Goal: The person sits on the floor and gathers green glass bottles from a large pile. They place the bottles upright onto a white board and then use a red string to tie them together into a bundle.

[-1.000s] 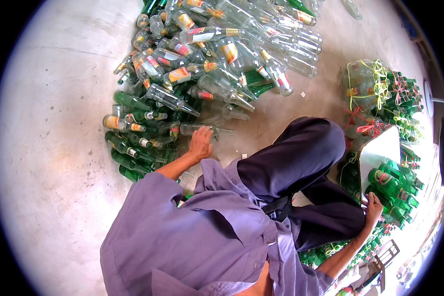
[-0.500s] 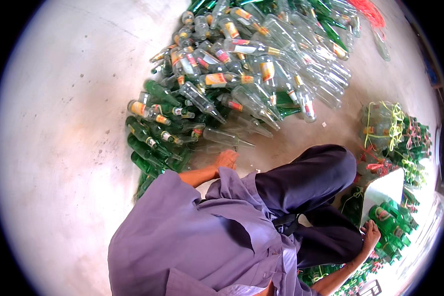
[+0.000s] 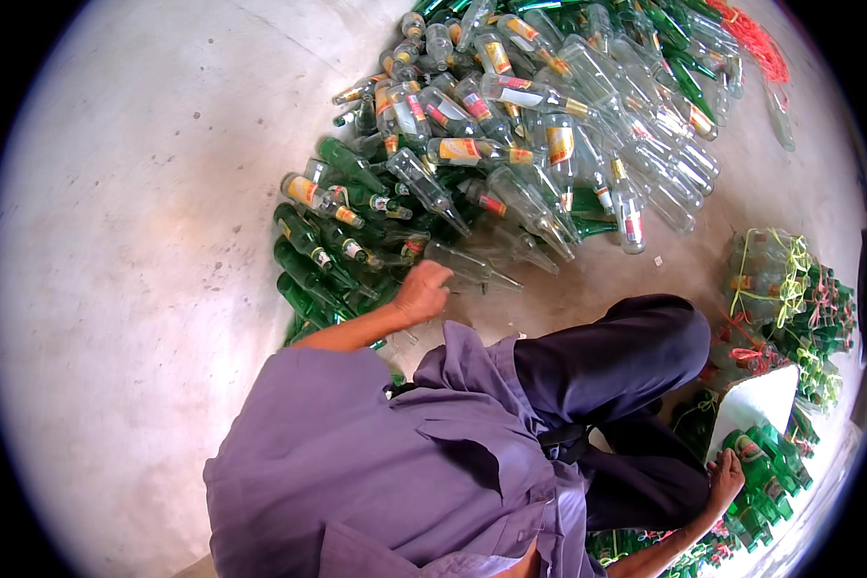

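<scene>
My left hand (image 3: 424, 293) is at the lower edge of a heap of loose glass bottles (image 3: 539, 106), fingers curled beside a clear bottle (image 3: 470, 266) lying on its side; what is in them, if anything, is hidden. Dark green bottles (image 3: 306, 270) with some labels lie just to its left. At right, my right hand (image 3: 725, 477) has bent fingers against green bottles (image 3: 763, 470) grouped on a white board (image 3: 751, 403); I cannot make out exactly what they grip. My bent legs in dark trousers (image 3: 612, 352) lie between the two hands.
Bundles of bottles (image 3: 761, 275) tied with yellow and red string stand along the right, with more below my right arm. Red string (image 3: 749, 39) lies beyond the heap at top right. Pale concrete floor (image 3: 125, 289) spreads on the left.
The view has turned, so the heap sits further right. My left hand dipped, then rose toward the clear bottle, its fingers now more curled. My right hand stays at the green bottles.
</scene>
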`<state>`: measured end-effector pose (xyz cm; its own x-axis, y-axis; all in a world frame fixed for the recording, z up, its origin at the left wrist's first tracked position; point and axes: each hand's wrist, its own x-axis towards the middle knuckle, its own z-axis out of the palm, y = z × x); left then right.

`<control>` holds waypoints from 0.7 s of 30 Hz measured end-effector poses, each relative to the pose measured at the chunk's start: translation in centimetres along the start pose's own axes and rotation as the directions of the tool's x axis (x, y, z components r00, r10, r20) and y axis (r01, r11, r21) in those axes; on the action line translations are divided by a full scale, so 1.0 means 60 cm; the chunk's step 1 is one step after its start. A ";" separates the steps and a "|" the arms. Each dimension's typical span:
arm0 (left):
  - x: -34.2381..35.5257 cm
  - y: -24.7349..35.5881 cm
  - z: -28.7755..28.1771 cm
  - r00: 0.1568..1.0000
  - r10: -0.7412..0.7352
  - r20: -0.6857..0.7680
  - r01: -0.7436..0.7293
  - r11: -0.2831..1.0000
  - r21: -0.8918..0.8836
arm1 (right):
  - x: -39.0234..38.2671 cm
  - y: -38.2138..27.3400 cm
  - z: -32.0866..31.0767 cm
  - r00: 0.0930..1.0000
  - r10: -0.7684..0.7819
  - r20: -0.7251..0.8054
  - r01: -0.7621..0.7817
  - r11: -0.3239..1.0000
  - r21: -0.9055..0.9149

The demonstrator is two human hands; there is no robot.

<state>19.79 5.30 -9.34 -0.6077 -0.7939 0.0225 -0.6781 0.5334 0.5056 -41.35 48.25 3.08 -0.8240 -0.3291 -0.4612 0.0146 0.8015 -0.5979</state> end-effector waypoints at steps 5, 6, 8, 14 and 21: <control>0.037 -0.040 -0.151 0.953 -0.028 -0.303 0.094 0.974 0.205 | 0.001 0.007 0.002 1.000 -0.027 0.003 0.027 0.999 0.030; 0.036 -0.059 -0.171 0.930 -0.048 -0.364 0.155 0.950 0.271 | 0.000 0.011 0.001 1.000 -0.031 -0.003 0.031 0.999 0.031; 0.026 -0.117 -0.205 0.866 -0.133 -0.481 0.308 0.901 0.306 | -0.002 0.015 0.001 1.000 -0.020 -0.002 0.020 0.998 0.056; -0.048 -0.273 -0.254 0.462 -0.604 -0.650 0.863 0.474 0.173 | -0.007 0.021 0.003 1.000 0.003 -0.010 -0.002 0.995 0.099; -0.050 -0.258 -0.247 0.120 -0.903 -0.413 0.877 0.291 -0.382 | -0.014 0.030 -0.005 0.999 0.020 -0.034 -0.016 0.992 0.124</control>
<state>38.24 -4.88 -4.44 0.7101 -0.6972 -0.0981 -0.5721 -0.6526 0.4968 -40.80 50.08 2.57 -0.8422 -0.2960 -0.4506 0.0973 0.7386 -0.6671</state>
